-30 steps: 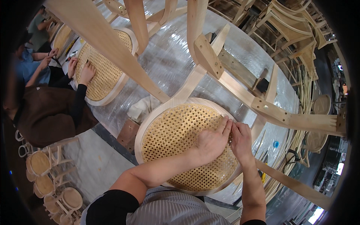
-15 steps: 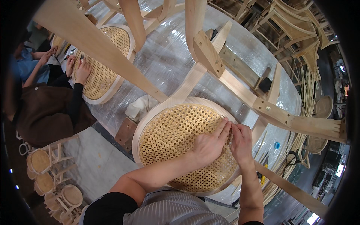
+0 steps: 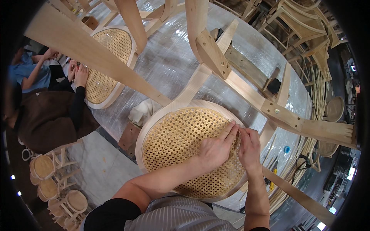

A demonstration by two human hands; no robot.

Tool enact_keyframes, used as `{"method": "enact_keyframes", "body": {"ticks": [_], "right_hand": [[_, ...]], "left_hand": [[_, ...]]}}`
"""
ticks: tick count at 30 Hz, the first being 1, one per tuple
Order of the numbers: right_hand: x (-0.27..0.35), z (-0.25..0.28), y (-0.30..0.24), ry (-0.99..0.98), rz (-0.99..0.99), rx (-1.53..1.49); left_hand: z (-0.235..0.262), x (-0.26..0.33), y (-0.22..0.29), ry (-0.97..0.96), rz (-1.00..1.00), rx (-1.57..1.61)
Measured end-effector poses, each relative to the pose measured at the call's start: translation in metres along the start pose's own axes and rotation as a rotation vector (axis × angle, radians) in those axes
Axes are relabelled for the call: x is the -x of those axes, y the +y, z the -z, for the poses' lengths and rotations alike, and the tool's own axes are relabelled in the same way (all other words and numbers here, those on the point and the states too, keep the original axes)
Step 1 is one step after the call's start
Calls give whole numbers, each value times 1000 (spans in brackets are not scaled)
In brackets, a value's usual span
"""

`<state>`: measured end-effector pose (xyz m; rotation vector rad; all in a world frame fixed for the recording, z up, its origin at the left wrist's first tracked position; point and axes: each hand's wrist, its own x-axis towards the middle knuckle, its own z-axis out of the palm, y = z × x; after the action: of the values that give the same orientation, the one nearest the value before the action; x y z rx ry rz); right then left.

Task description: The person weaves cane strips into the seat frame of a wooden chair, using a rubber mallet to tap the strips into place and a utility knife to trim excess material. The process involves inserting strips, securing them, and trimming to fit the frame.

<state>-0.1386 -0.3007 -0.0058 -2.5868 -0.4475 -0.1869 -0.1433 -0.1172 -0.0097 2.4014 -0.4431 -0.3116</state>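
A round wooden chair seat (image 3: pixel 139 148) with a woven cane panel (image 3: pixel 181 142) lies in front of me. My left hand (image 3: pixel 216 148) rests on the cane, its first fingers pressed together and reaching to the panel's right edge. Beside it, my right hand (image 3: pixel 249 148) is closed in a pinch at the wooden rim. The fingertips of both hands nearly meet there. Whatever lies between them is too small and hidden to make out.
Curved wooden chair legs (image 3: pixel 216 57) rise over the plastic-wrapped table (image 3: pixel 165 57). Cane strips (image 3: pixel 304 154), a yellow-handled tool (image 3: pixel 273 177) and a blue ring (image 3: pixel 286 149) lie to the right. At left, a co-worker's hands (image 3: pixel 80 75) touch another cane seat (image 3: pixel 111 48). Stools (image 3: pixel 48 167) stand lower left.
My hands stay at the same spot on the rim, with barely any finger movement. The view has shifted slightly. At left, the co-worker's hands have changed position on their seat's edge.
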Motion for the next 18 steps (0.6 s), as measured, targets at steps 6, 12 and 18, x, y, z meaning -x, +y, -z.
{"method": "enact_keyframes", "body": {"ticks": [6, 12, 18], "right_hand": [[-2, 0, 1, -24, -12, -31], [-5, -1, 2, -38, 28, -14], [-4, -3, 4, -43, 57, 2]], "left_hand": [[1, -4, 0, -26, 25, -4], [10, -4, -6, -64, 22, -26], [12, -4, -10, -33, -17, -18]]}}
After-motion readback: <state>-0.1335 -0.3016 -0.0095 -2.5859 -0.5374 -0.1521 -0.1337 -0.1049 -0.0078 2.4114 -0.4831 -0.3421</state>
